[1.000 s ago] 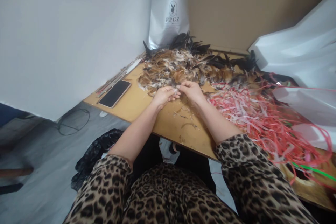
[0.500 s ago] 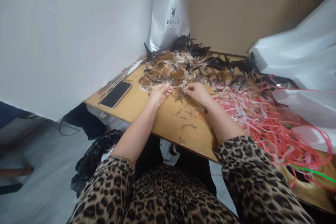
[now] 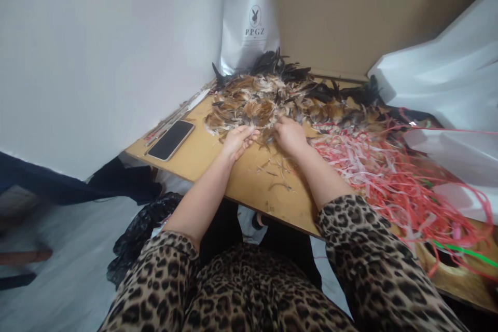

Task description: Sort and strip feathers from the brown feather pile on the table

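A wide heap of brown, tan and black feathers [image 3: 280, 98] lies at the back of a wooden table [image 3: 218, 166]. My left hand [image 3: 238, 141] rests at the heap's near edge, fingers curled together around a small bunch of feathers. My right hand [image 3: 290, 135] sits just to its right, knuckles up, fingers bent down into the feathers at the heap's edge. What the right fingers hold is hidden. A few loose feathers [image 3: 276, 171] lie on the wood below both hands.
A tangle of red, pink and white plastic strips [image 3: 392, 176] covers the table's right side. A black phone [image 3: 171, 139] lies at the left edge beside thin sticks. A white bag [image 3: 249, 15] stands at the back; white sheeting [image 3: 447, 78] at right. A black bag [image 3: 136, 233] lies on the floor.
The hands separated from a joined pinch, then both moved slightly forward into the heap's edge. A dark shape has come into view on the floor at left.
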{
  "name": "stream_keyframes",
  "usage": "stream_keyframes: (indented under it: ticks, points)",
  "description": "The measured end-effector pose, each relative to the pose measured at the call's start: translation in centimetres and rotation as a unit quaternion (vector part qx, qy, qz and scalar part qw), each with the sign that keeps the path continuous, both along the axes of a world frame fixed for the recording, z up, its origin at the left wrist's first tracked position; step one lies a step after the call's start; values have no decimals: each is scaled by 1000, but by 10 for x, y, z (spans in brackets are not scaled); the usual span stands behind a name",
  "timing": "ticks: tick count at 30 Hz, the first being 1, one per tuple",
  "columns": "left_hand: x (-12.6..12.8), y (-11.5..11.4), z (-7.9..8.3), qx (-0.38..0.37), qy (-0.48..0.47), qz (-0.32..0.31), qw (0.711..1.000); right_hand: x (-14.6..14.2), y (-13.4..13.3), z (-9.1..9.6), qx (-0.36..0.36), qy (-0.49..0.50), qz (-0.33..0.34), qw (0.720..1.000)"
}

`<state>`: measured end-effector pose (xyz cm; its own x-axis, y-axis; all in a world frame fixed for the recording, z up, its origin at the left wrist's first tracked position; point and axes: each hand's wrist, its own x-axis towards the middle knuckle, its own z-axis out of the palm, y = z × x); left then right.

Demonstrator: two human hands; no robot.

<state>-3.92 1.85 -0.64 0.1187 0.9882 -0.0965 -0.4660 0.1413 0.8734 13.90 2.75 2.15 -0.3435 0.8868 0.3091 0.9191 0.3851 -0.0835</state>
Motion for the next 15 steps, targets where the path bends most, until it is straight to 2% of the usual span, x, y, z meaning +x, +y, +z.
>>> stream_keyframes:
  ticks: [3, 5, 7, 10, 13, 15]
  points:
    - [-1, 1, -1, -4, -15, 5, 1000, 3, 6, 0, 4, 158, -17, 987]
    - [-1, 1, -2, -2, -23, -3, 1000, 4, 11, 1, -17, 291, -24, 956]
    - [-1, 1, -2, 0, -28, -20, 999, 2, 14, 1, -63, 425, -26, 903]
    - [0, -1, -2, -3, -37, -47, 998, -6, 14, 0, -157, 582, -27, 797]
    - [2, -3, -2, -7, -52, -72, 996, -15, 8, -1, -242, 659, -23, 712]
    - [3, -4, -1, -9, -65, -87, 994, -22, 2, -2, -280, 677, -9, 681]
